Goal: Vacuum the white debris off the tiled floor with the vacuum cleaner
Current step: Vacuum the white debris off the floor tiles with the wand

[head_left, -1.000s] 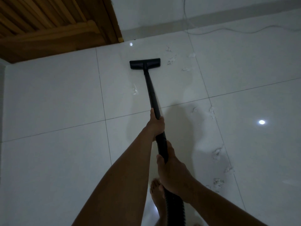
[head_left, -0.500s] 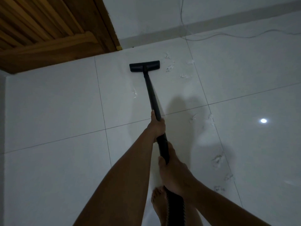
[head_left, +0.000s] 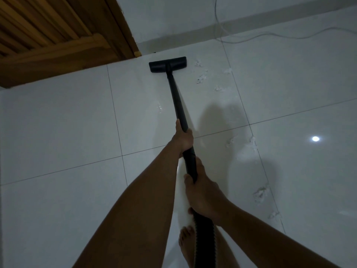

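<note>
the black tube (head_left: 176, 99) looks stiff and light, so two holds steer it well. the left hand (head_left: 182, 139) wraps round its middle, the right hand (head_left: 202, 194) round its near end by the bendy hose (head_left: 204, 240). its flat head (head_left: 167, 64) sits far ahead on the tiled floor (head_left: 58, 132), white bits (head_left: 201, 76) just right of it.

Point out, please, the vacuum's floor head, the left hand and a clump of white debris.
floor head (head_left: 167, 64), head view, middle of its black top.
left hand (head_left: 182, 139), head view, back of the hand.
white debris (head_left: 259, 193), head view, middle of the large near clump.
</note>
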Motion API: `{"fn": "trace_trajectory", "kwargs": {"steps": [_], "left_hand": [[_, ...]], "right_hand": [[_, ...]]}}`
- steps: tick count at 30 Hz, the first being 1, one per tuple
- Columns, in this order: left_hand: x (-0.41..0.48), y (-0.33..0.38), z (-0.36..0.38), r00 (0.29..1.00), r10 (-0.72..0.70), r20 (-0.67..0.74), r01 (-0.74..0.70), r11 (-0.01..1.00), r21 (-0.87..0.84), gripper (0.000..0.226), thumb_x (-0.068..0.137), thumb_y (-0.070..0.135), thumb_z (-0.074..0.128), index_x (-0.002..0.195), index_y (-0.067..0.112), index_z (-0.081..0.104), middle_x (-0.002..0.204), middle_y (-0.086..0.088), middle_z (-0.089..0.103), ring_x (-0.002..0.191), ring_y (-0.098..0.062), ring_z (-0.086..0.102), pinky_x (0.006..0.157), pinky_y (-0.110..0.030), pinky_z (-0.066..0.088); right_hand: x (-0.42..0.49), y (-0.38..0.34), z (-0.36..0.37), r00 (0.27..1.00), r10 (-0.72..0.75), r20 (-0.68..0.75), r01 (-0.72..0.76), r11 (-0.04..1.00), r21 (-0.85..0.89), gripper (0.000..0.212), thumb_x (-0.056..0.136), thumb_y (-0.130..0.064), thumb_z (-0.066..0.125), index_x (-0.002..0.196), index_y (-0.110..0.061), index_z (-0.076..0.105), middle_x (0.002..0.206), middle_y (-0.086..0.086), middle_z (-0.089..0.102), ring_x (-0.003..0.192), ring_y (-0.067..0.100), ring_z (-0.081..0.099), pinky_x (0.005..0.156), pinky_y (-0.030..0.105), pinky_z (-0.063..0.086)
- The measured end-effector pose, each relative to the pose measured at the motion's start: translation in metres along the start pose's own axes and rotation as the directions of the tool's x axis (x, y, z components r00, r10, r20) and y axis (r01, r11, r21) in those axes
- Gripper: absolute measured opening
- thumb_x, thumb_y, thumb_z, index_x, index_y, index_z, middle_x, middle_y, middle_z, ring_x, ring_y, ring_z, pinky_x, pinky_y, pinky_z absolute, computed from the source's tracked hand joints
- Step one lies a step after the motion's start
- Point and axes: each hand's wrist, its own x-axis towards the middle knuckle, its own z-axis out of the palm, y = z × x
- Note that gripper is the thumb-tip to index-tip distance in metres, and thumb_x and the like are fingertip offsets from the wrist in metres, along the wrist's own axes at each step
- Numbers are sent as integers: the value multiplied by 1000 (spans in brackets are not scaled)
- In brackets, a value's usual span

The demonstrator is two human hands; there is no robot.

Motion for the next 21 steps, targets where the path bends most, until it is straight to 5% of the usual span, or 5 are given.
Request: {"fn": "trace_trajectory", "kwargs": {"steps": [7,11,14,17,21], "left_hand": [[-12,-8,-3,1000,-9,-5,9,1000,1,65,106,35,32,153,43,-13,142,-10,44,80,-16,51,76,-34,46],[-31,-25,0,1000,-17,3,17,1000,-3,65,106,35,32,153,42,-12,144,-10,42,86,-20,51,80,-35,46],[-49,-44,5,1000,-27,10,27,1000,11,66,105,36,33,152,43,-12,144,-10,41,90,-23,52,84,-40,50],[-73,-70,13,999,-38,16,37,999,33,66,105,36,32,152,44,-13,138,-10,46,80,-20,52,83,-42,52],[-108,-105,25,998,-62,22,60,997,56,65,105,36,32,152,43,-13,132,-10,49,75,-19,51,76,-40,50]], "right_hand": [[-16,-3,6,1000,-4,14,3,999,55,68,107,-43,38,159,-49,-7,88,7,71,68,24,74,70,45,65],[-31,14,20,1000,-6,-8,6,1000,18,67,109,-41,36,161,-44,-6,94,5,70,63,18,71,54,28,59],[-45,32,35,997,-60,-41,58,997,-51,70,108,-40,39,163,-33,-4,114,5,68,78,18,71,72,24,59],[-69,52,55,996,-68,-63,72,995,67,62,110,-30,39,164,-32,7,103,-9,49,64,10,61,41,9,44],[-102,80,78,997,-45,-62,54,986,157,58,109,-27,41,161,-35,15,96,-8,45,53,15,60,42,18,48]]}}
